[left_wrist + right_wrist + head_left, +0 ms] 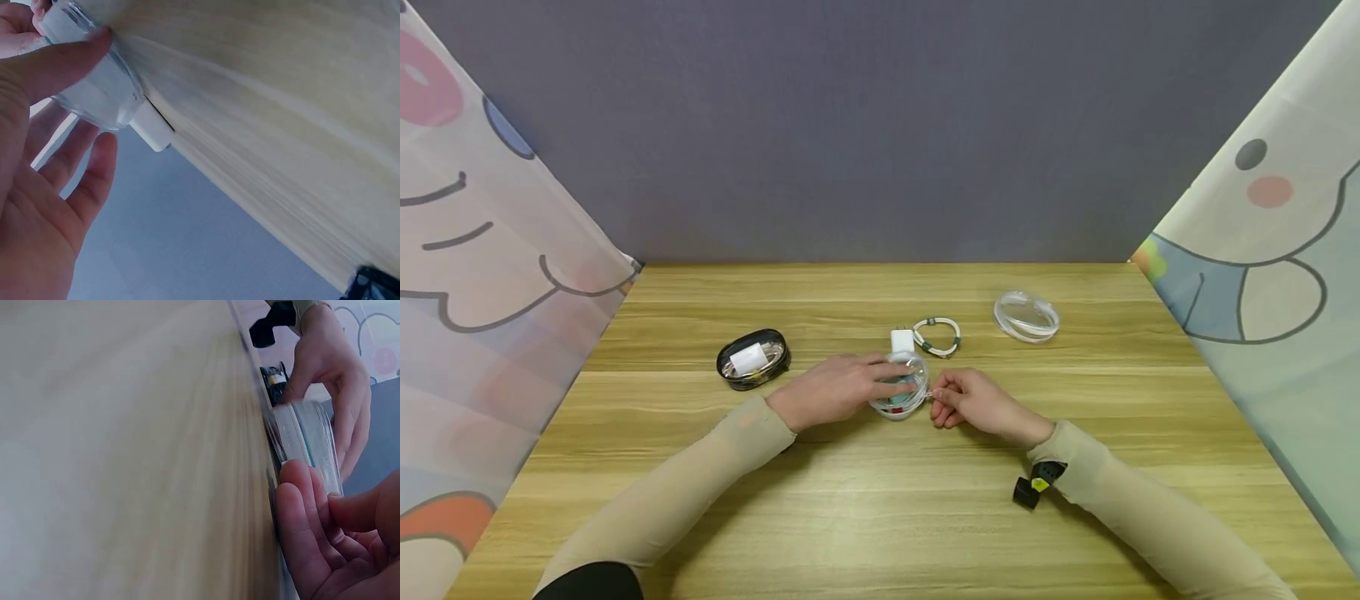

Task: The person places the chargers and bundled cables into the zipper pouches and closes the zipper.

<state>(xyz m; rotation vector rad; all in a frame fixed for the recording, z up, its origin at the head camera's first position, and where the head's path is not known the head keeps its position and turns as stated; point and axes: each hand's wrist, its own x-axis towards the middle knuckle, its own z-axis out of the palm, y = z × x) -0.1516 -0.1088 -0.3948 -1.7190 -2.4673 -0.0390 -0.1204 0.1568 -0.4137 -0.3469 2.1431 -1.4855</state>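
A clear round zip case (103, 94) lies between both hands, near the middle of the wooden table in the head view. My left hand (842, 387) holds it, fingers over its top in the head view, thumb and fingers on opposite sides in the left wrist view. Teal and red patches show through the clear plastic. At the case's right edge, my right hand (973, 406) pinches a small clear tab between thumb and forefinger, other fingers curled below. Right behind the case stands a white charger plug (902, 340), and beside it lies a white cable coiled in a ring (957, 336) with dark ties.
Another clear round case (1027, 317) lies at the back right. To the left sits a black-edged clear case (726, 379) holding a white charger plug (748, 359) and a cable. A grey panel (880, 133) rises behind the table (880, 517), with printed cloths at both sides.
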